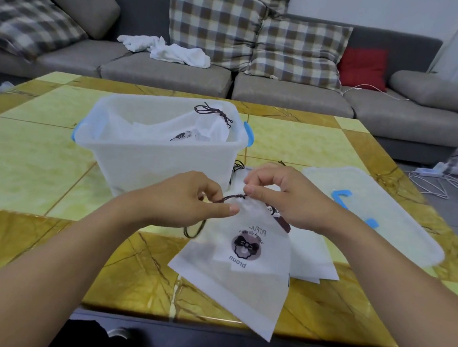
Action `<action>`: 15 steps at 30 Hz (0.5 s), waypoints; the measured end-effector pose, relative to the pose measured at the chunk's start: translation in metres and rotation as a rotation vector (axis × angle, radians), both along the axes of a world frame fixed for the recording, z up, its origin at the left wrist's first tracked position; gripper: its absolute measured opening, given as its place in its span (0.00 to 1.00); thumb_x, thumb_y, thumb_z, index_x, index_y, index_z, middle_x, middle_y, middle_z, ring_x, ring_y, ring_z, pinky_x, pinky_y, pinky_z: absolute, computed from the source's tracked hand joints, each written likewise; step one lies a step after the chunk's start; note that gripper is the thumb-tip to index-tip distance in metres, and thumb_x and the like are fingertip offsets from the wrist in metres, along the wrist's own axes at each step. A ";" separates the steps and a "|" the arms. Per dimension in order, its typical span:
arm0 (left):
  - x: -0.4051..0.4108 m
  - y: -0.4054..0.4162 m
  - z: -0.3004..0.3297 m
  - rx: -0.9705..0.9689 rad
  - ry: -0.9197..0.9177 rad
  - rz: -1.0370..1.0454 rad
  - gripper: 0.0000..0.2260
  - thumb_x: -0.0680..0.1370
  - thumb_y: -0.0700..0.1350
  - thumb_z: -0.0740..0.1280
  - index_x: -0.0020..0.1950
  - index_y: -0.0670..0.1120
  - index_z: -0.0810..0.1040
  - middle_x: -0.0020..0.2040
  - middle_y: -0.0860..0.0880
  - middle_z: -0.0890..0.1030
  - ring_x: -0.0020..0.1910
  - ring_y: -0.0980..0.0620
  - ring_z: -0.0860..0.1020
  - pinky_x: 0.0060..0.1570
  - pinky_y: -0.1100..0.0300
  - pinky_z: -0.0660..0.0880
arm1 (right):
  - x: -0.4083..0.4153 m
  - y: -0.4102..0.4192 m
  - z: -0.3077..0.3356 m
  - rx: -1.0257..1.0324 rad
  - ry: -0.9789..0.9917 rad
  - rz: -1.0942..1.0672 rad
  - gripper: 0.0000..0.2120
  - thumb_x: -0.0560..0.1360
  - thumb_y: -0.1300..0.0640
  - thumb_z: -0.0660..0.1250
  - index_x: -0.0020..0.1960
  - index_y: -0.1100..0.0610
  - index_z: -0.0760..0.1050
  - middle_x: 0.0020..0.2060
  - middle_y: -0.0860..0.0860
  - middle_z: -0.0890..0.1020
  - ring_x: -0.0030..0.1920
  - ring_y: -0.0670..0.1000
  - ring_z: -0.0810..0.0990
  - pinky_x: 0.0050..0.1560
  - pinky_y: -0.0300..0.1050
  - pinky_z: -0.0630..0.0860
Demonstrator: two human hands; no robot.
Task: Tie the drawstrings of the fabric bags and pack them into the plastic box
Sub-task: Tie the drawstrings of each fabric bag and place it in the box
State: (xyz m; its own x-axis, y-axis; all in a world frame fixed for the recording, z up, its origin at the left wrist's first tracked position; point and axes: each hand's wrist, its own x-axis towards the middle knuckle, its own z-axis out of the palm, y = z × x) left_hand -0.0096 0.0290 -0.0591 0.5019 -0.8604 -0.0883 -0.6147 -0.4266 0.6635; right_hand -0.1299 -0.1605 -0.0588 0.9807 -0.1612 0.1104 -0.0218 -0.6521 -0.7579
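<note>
Left hand [189, 197], right hand [281, 195] pinch drawstring [232, 197]; plastic box [158, 138] holds tied bags [198, 130].

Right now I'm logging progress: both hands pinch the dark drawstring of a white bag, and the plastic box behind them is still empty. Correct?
Not quite. The head view shows the plastic box already holds a tied bag. The rest stands: left hand and right hand pinch the dark drawstring of the white bag.

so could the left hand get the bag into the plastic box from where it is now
Probably yes. The plastic box stands open just beyond the left hand, its lid lying off to the right. Nothing sits between them, though both hands pinch the drawstring of the bag.
</note>
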 end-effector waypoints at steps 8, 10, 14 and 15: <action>-0.004 -0.005 0.003 -0.303 -0.008 0.016 0.16 0.81 0.52 0.66 0.34 0.53 0.80 0.49 0.55 0.80 0.45 0.62 0.77 0.46 0.68 0.67 | 0.009 -0.002 -0.006 -0.167 -0.081 -0.087 0.11 0.77 0.52 0.71 0.37 0.54 0.79 0.44 0.46 0.81 0.46 0.43 0.79 0.53 0.39 0.73; -0.006 -0.006 0.004 -0.340 0.122 0.010 0.16 0.82 0.51 0.64 0.36 0.51 0.80 0.48 0.47 0.82 0.43 0.59 0.76 0.46 0.64 0.68 | 0.010 0.002 -0.006 -0.132 -0.063 -0.094 0.13 0.77 0.53 0.71 0.35 0.53 0.77 0.32 0.44 0.78 0.34 0.42 0.74 0.41 0.41 0.73; -0.011 -0.009 0.004 -0.391 0.387 0.048 0.17 0.84 0.50 0.60 0.43 0.45 0.82 0.48 0.42 0.85 0.48 0.53 0.80 0.57 0.54 0.73 | 0.011 0.014 -0.004 -0.103 -0.055 -0.079 0.17 0.80 0.51 0.67 0.34 0.55 0.72 0.27 0.45 0.71 0.27 0.43 0.66 0.30 0.35 0.63; -0.012 -0.010 0.005 -0.414 0.455 0.060 0.17 0.84 0.50 0.59 0.45 0.44 0.83 0.47 0.45 0.86 0.49 0.54 0.81 0.59 0.53 0.74 | 0.011 0.016 -0.001 -0.098 -0.049 -0.085 0.18 0.81 0.50 0.66 0.36 0.58 0.73 0.27 0.47 0.70 0.25 0.44 0.66 0.27 0.34 0.64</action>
State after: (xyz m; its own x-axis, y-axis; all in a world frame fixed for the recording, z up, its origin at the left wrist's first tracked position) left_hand -0.0218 0.0190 -0.0546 0.5408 -0.8406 0.0305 -0.2137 -0.1023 0.9715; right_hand -0.1192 -0.1447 -0.0602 0.9570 -0.2298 0.1772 -0.0447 -0.7201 -0.6925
